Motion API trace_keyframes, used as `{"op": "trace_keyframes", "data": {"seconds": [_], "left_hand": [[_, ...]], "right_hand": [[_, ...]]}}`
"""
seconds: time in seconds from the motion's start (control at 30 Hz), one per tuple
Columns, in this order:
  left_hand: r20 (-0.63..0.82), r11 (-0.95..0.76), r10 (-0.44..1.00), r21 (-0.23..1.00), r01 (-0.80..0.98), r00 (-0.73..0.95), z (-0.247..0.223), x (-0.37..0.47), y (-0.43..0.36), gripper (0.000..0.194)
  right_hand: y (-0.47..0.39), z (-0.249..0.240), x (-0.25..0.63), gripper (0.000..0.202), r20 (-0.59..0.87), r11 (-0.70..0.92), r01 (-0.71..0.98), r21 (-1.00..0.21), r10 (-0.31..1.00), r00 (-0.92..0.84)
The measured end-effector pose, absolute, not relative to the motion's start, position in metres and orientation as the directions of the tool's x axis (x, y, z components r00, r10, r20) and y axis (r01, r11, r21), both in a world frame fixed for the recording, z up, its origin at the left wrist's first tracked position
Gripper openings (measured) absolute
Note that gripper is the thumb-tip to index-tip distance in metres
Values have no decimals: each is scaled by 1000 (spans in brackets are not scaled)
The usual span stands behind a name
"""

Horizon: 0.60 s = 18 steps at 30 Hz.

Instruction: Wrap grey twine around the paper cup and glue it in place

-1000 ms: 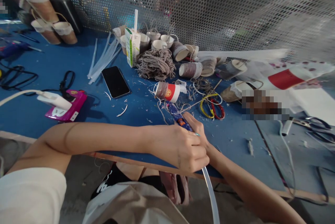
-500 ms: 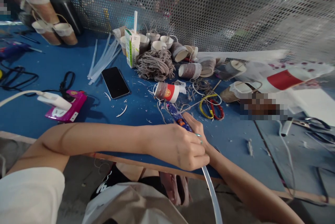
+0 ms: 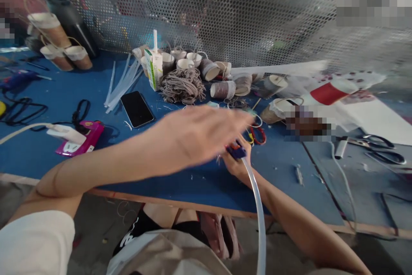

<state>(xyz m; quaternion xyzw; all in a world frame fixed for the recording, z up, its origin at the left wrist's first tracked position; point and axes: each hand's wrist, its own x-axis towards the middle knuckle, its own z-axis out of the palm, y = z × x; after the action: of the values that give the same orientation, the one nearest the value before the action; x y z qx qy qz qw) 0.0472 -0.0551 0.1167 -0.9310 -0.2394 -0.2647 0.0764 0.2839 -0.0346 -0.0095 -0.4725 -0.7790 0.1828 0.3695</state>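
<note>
Tool (image 3: 237, 152) gripped in right hand (image 3: 234, 166), clear stick (image 3: 260, 215) trailing; left hand (image 3: 186, 137) blurred — hold, cannot tell; next move calls for steadiness.

We count one phone (image 3: 137, 109), one drink carton (image 3: 153, 69) and one black bottle (image 3: 75, 24). We see three brown cups (image 3: 78, 57) far left.

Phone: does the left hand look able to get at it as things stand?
Probably yes: the phone lies uncovered on the blue table, near the left hand, and nothing shows between them. Whether that hand already holds something is hidden.
</note>
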Motion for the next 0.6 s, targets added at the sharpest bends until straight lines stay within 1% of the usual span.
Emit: {"op": "trace_keyframes", "data": {"seconds": [0.07, 0.13, 0.2, 0.27, 0.3, 0.33, 0.4, 0.47, 0.53, 0.6], "left_hand": [[404, -720, 655, 75, 690, 639, 120, 31, -35, 45], [249, -578, 803, 101, 810, 542, 114, 22, -11, 45], [84, -522, 853, 101, 847, 516, 101, 24, 9, 55], [-53, -546, 825, 177, 819, 562, 87, 31, 22, 74], [-90, -559, 806, 205, 803, 585, 80, 36, 26, 80], [-105, -562, 799, 218, 797, 592, 74, 40, 29, 82], [-80, -564, 799, 241, 790, 595, 64, 44, 32, 80], [-37, -570, 797, 282, 772, 602, 58, 43, 37, 77], [0, -571, 796, 334, 750, 606, 54, 40, 42, 72], [9, -547, 811, 368, 752, 585, 52, 37, 47, 66]], "right_hand": [[-31, -2, 282, 21, 499, 474, 611, -634, 854, -145], [-26, 7, 285, 21, 580, 468, 661, -587, 812, -61], [-19, 17, 293, 19, 612, 440, 755, -486, 788, -66], [-9, 24, 303, 15, 578, 378, 848, -372, 809, -107], [-5, 27, 308, 16, 543, 339, 883, -326, 831, -119], [0, 29, 312, 20, 505, 303, 908, -290, 854, -123], [6, 30, 319, 29, 418, 248, 941, -232, 898, -133], [10, 30, 322, 34, 318, 239, 955, -175, 932, -175], [12, 29, 322, 37, 186, 250, 960, -124, 957, -225], [12, 27, 321, 37, 81, 251, 960, -122, 967, -242]]}}
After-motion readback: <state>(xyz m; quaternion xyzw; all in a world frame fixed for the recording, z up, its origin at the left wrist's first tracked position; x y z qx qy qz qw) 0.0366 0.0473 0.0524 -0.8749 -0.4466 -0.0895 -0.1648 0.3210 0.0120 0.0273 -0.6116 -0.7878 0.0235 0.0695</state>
